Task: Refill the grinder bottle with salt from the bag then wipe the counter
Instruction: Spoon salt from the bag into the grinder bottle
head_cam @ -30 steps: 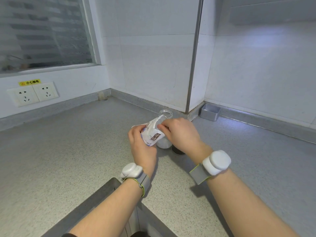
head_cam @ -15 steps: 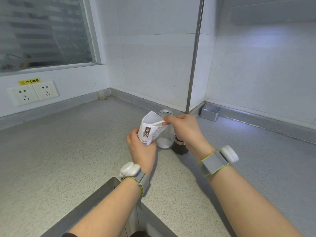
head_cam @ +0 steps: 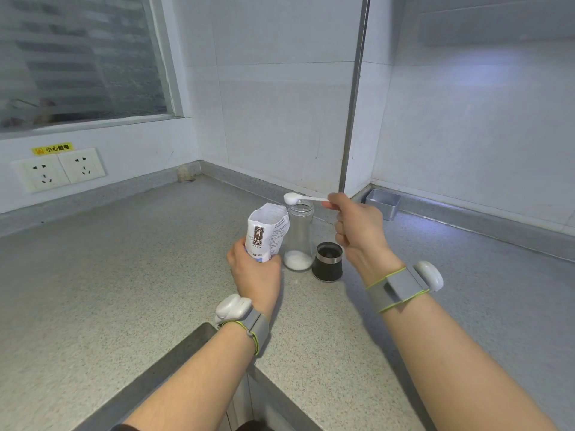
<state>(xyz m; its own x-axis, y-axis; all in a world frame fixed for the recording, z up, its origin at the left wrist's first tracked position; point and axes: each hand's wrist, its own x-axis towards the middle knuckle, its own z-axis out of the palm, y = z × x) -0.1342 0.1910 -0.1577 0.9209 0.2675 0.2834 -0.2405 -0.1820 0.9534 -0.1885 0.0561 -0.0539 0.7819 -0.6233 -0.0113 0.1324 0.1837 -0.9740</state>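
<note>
The left hand [head_cam: 253, 269] gripped the open bag [head_cam: 267, 234] upright, just beside the uncapped bottle [head_cam: 299, 237] on the table [head_cam: 124, 275]. The right hand [head_cam: 361, 231] pinched a spoon [head_cam: 292, 198] of salt above the bottle's mouth. Only a shallow layer of salt lay inside, so refilling looked barely begun; the cap [head_cam: 327, 261] stood nearby, off the bottle, and the wiping was not yet done

1. The bottle [head_cam: 299, 237] has an open mouth, with the spoon [head_cam: 298, 198] hanging just above it in the right hand [head_cam: 357, 231].
2. The bag [head_cam: 267, 234], gripped by the left hand [head_cam: 255, 272], crowds the bottle's left side.
3. A black cap [head_cam: 327, 262] stands just beside the bottle on its right.
4. A metal box [head_cam: 382, 203] fills the wall corner behind.
5. The counter [head_cam: 124, 275] gives wide room left of the bag.
</note>
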